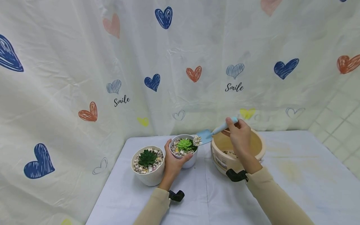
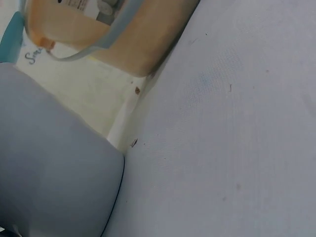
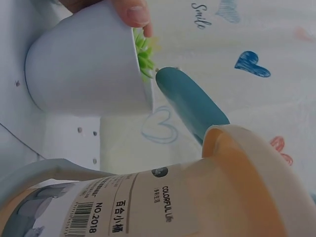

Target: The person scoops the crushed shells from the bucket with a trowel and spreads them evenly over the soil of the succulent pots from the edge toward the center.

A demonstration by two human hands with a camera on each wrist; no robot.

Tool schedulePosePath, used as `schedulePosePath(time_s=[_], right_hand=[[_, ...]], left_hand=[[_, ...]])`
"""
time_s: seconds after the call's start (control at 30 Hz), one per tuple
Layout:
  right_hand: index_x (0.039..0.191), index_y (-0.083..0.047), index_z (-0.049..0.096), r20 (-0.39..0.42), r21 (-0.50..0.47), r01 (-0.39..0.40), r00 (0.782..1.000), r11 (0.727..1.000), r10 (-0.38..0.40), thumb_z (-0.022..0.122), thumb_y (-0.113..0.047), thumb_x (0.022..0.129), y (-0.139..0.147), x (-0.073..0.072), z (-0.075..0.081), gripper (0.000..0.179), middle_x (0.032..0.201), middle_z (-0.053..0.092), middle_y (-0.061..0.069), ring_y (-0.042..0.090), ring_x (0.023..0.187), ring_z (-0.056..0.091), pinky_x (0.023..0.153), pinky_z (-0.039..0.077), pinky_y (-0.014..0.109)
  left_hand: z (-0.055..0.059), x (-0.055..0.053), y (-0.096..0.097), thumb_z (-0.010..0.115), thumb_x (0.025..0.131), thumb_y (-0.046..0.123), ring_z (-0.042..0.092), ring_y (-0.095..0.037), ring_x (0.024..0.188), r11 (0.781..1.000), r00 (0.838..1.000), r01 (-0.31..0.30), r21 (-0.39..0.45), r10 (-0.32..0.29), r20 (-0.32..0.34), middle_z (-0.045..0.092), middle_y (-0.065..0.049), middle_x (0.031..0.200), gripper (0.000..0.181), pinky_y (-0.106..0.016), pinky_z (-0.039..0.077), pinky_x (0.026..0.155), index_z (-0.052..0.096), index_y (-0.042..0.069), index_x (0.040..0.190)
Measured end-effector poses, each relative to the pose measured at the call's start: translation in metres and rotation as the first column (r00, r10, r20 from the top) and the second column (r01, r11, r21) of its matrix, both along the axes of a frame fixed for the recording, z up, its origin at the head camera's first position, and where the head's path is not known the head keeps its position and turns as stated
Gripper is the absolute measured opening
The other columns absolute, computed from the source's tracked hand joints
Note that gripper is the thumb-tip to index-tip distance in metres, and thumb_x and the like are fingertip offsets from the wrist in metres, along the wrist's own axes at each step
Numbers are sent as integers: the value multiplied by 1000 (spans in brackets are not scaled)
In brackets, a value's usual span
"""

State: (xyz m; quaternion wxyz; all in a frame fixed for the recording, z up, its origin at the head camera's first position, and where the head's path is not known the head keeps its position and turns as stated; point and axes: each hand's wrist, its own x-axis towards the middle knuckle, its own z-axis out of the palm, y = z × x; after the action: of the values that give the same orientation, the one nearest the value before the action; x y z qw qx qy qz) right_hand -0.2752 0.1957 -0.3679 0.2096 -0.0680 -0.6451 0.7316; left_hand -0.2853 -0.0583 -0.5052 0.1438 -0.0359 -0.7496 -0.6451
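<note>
My right hand [image 1: 239,135] grips the handle of a light blue shovel [image 1: 204,137], its blade tilted over the rim of a small white pot [image 1: 191,162]. Pale pebbles [image 1: 197,140] sit at the blade's tip. In that pot a bright green succulent [image 1: 184,144] stands among small stones. My left hand [image 1: 173,163] holds the pot from its left side, thumb at the front of the rim. Seen from the right wrist, the blade [image 3: 190,101] reaches the pot's edge beside the green leaves, with left fingers [image 3: 137,16] on the rim.
A cream bucket [image 1: 222,157] with a few stones inside stands right of the pot, under my right hand; its side carries a label [image 3: 143,202]. Left of my left hand is a second white pot [image 1: 150,178] with a dark green succulent [image 1: 147,157]. A heart-printed curtain [image 1: 180,100] hangs behind the table.
</note>
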Motion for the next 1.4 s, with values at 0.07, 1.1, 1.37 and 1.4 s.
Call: schedulePosePath(time_s=[0.07, 1.1, 1.37, 1.4], right_hand=[[112, -7, 63, -4, 32, 11, 1000, 999, -11, 66, -38, 98, -1, -1, -1, 33, 96, 56, 5, 13, 87, 70, 79, 61, 28], [118, -3, 64, -92, 202, 10, 996, 979, 9, 66, -42, 98, -8, -1, -4, 44, 96, 60, 3, 12, 86, 69, 77, 61, 26], [118, -1, 65, -113, 205, -7, 993, 979, 31, 68, -40, 97, -8, 1, -5, 44, 95, 62, 3, 13, 86, 70, 76, 61, 27], [117, -1, 66, -114, 203, -13, 993, 979, 37, 69, -40, 97, -8, 2, -5, 44, 94, 62, 3, 13, 86, 70, 76, 61, 27]], left_hand=[[0, 0, 0, 97, 65, 43, 50, -27, 137, 1000, 1000, 5, 5, -5, 1, 46, -8, 153, 115, -49, 39, 113, 26, 42, 155], [0, 0, 0, 95, 72, 24, 48, -30, 139, 998, 999, 44, 43, -43, -21, 41, -14, 156, 116, -51, 39, 113, 19, 32, 160], [-3, -3, -3, 95, 71, 31, 49, -24, 138, 996, 997, 75, 57, -74, -21, 43, -7, 154, 110, -47, 40, 113, 24, 39, 156], [-3, -3, -3, 95, 71, 31, 48, -24, 138, 995, 997, 79, 58, -78, -21, 43, -6, 155, 110, -47, 39, 114, 25, 39, 155]])
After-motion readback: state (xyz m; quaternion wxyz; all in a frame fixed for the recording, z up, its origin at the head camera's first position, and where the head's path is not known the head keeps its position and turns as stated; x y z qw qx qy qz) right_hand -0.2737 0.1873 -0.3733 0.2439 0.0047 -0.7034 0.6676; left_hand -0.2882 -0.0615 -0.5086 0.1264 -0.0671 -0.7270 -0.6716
